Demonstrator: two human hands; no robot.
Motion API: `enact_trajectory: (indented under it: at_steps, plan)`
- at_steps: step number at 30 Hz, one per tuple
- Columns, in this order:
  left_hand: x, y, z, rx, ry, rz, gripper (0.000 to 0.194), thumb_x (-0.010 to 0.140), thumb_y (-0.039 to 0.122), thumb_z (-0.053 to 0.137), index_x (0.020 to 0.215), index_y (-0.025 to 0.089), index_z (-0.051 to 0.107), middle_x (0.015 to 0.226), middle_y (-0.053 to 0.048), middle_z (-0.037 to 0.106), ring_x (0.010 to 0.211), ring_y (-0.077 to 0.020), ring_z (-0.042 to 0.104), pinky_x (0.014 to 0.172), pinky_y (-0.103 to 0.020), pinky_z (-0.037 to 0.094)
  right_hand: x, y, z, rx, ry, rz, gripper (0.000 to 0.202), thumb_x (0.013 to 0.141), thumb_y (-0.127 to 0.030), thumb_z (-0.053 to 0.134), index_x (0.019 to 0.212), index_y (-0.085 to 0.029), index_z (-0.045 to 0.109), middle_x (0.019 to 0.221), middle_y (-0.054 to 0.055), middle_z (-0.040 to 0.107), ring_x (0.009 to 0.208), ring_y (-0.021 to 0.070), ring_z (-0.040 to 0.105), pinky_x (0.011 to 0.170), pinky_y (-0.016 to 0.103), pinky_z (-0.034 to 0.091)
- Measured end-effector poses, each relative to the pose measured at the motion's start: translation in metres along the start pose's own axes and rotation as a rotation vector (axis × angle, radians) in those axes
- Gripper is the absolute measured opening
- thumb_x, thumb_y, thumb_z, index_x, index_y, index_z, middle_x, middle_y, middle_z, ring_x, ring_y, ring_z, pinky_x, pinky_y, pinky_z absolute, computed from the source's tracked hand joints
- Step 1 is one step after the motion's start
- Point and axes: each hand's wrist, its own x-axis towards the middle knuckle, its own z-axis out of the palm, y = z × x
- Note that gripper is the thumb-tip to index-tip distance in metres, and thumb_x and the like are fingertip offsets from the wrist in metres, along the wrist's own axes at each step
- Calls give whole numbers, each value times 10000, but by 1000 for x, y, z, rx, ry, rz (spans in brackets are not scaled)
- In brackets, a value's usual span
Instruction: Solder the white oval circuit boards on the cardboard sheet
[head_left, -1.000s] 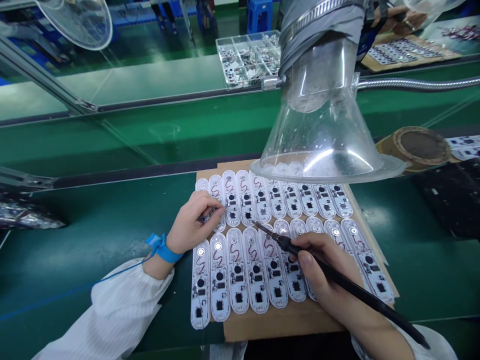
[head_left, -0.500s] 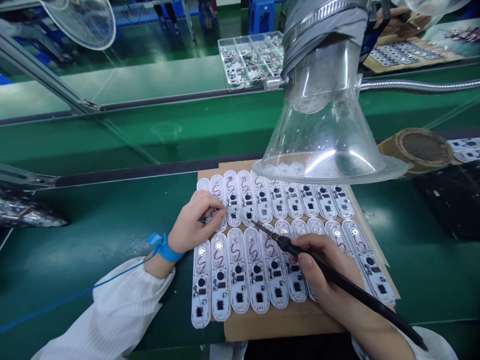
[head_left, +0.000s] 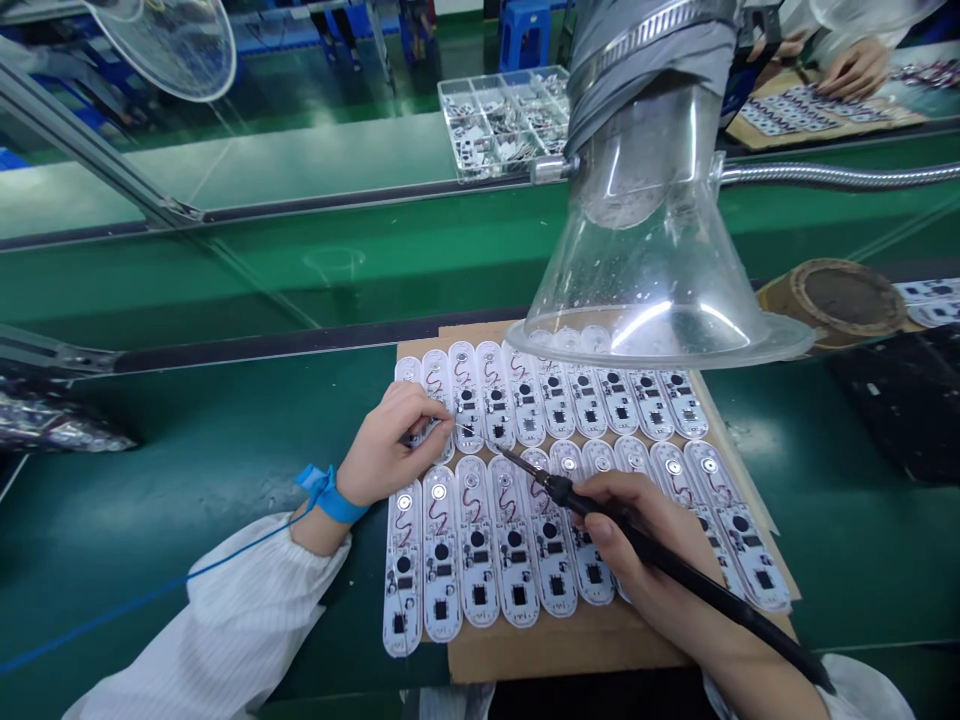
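Note:
Two rows of white oval circuit boards (head_left: 518,560) lie on a cardboard sheet (head_left: 570,650), each with black chips and a red wire. My right hand (head_left: 652,540) grips a black soldering iron (head_left: 559,489) like a pen. Its metal tip points left, near the lower end of a board (head_left: 496,398) in the back row. Over the back row's left end, my left hand (head_left: 397,435) pinches a thin strand of solder wire (head_left: 465,427) that reaches toward the neighbouring board. A blue wrist strap (head_left: 337,497) with a cord circles my left wrist.
A clear funnel-shaped fume hood (head_left: 652,270) hangs over the back row, with a metal hose (head_left: 840,175) to its right. Behind the rail stands a compartment box (head_left: 502,120) of small parts. A round brown container (head_left: 832,300) is at right; a co-worker's hand (head_left: 855,70) is beyond.
The soldering iron's tip has moved slightly left and down with my right hand. My left hand stays in place. The co-worker's hand has come down onto the far boards.

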Motion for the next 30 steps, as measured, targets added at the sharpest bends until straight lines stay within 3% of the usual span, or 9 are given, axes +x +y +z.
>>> enact_trajectory:
  at_steps: [9, 14, 18, 26, 30]
  plan:
    - [2, 6, -4, 50, 79, 34, 113, 956, 102, 627, 915, 205, 603, 701, 34, 503, 675, -130, 462, 757, -368, 392, 3, -2, 0, 5, 75, -7, 151, 1031, -404, 591, 1080, -271, 643, 834, 0, 772, 712, 157, 783, 621, 228, 608]
    - [-7, 1, -27, -10, 194, -111, 94, 966, 131, 642, 970, 218, 677, 704, 22, 504, 620, -117, 429, 596, -300, 358, -6, -12, -10, -33, 106, -72, 164, 1028, -421, 597, 1100, -279, 634, 881, 28, 760, 754, 180, 769, 658, 264, 608]
    - [-16, -12, -36, -27, 182, -166, 85, 959, 162, 669, 957, 224, 727, 650, 36, 432, 577, -105, 403, 546, -273, 331, -11, -26, -15, 10, 130, -55, 144, 1029, -395, 604, 1128, -295, 632, 919, 33, 751, 783, 188, 761, 714, 284, 620]
    - [-24, -9, -22, -104, 72, -112, 121, 943, 106, 595, 944, 212, 536, 588, 103, 386, 445, -49, 304, 437, -187, 271, 3, -19, 19, 45, 121, 11, 105, 1033, -344, 593, 1111, -287, 634, 867, -6, 755, 743, 140, 769, 674, 218, 603]
    - [-21, -7, -20, -43, 83, -52, 108, 946, 106, 601, 955, 209, 571, 628, 86, 378, 514, -64, 369, 506, -200, 339, 3, -12, 24, 28, 124, 49, 104, 1035, -335, 581, 1109, -280, 629, 849, -4, 747, 738, 145, 758, 667, 234, 598]
